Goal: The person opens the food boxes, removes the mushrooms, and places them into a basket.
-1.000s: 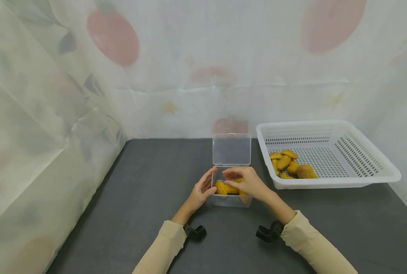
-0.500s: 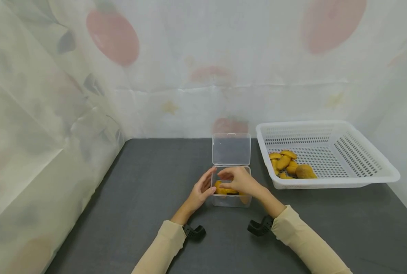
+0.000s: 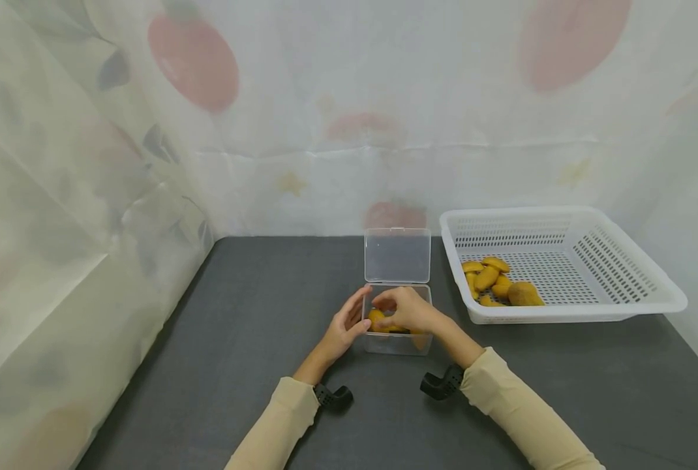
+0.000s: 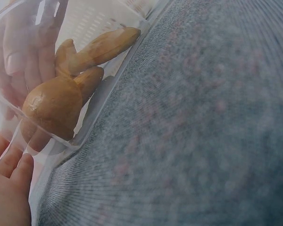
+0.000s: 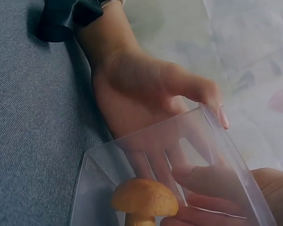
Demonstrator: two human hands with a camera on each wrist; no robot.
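A clear plastic box (image 3: 396, 344) with its lid (image 3: 397, 256) raised stands mid-table, holding several yellow-brown mushrooms (image 4: 54, 106). My left hand (image 3: 344, 326) rests along the box's left side, fingers fairly straight against the wall and thumb at the near corner. Inside the box, my right hand (image 3: 406, 309) reaches in over the mushrooms with thumb and fingers apart. The right wrist view has one mushroom (image 5: 144, 197) upright behind the clear wall, right at the right hand's fingertips; no mushroom shows between thumb and fingers there.
To the right of the box stands a white perforated basket (image 3: 578, 313), with several more mushrooms (image 3: 486, 279) heaped at its left end. Dark grey cloth (image 3: 267, 313) covers the table. A printed curtain (image 3: 302, 117) hangs behind and to the left.
My right hand has shifted left inside the box, over the mushrooms, its forearm following. The left hand stays at the box's side. The basket's mushrooms look the same.
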